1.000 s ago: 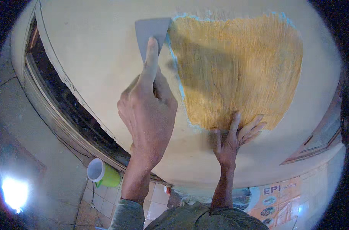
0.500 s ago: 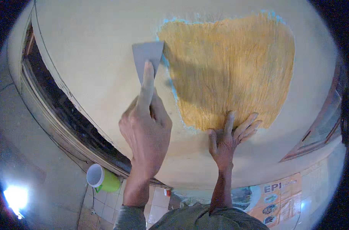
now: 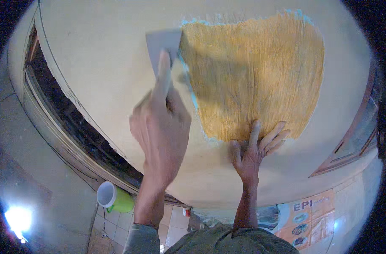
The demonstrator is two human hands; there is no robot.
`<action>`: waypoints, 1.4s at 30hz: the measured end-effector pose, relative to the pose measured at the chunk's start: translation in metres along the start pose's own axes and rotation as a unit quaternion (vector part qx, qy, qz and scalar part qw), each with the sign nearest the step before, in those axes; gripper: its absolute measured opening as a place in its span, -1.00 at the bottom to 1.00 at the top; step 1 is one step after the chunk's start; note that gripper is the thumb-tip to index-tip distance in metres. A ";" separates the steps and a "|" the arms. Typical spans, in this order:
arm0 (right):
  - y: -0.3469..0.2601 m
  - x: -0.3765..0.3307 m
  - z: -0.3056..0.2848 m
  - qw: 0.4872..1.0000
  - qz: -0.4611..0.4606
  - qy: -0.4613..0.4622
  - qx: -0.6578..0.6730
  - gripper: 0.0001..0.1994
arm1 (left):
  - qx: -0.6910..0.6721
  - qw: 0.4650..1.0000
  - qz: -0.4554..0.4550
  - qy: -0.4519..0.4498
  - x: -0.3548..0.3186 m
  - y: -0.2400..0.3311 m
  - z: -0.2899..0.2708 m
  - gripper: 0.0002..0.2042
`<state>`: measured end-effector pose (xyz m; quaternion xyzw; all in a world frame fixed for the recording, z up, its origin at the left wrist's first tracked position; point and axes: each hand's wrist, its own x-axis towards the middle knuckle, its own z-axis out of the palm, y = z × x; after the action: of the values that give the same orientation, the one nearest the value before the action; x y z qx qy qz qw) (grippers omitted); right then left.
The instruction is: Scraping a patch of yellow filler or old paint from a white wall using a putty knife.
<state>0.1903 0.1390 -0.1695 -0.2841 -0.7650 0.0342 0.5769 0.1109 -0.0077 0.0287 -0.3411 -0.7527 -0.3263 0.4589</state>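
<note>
Left hand gripping scraper against cream wall beside yellow patch, right hand open, flat on patch's lower edge, green cup below.

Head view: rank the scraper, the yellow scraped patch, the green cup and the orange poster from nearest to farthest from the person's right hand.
1. Yellow patch: under the fingertips of the right hand, which is pressed flat on the wall.
2. Scraper: up and left, held by the left hand.
3. Poster and green cup: poster lower right, cup lower left; too close to call.
</note>
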 end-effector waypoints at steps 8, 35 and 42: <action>0.003 -0.001 0.001 1.000 0.019 0.011 0.018 -0.25 | -0.023 1.000 0.001 0.006 -0.017 0.000 0.003 -0.47; 0.005 -0.005 0.000 0.999 0.043 -0.002 0.032 -0.31 | -0.107 0.991 -0.060 -0.048 -0.084 -0.012 0.039 -0.44; -0.002 -0.002 -0.002 0.998 0.040 -0.023 0.037 -0.27 | -0.111 0.983 -0.093 -0.114 -0.192 -0.030 0.057 -0.41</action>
<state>0.1914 0.1361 -0.1694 -0.2921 -0.7644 0.0923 0.5673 0.1262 -0.0197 -0.1725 -0.3532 -0.7878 -0.4083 0.2965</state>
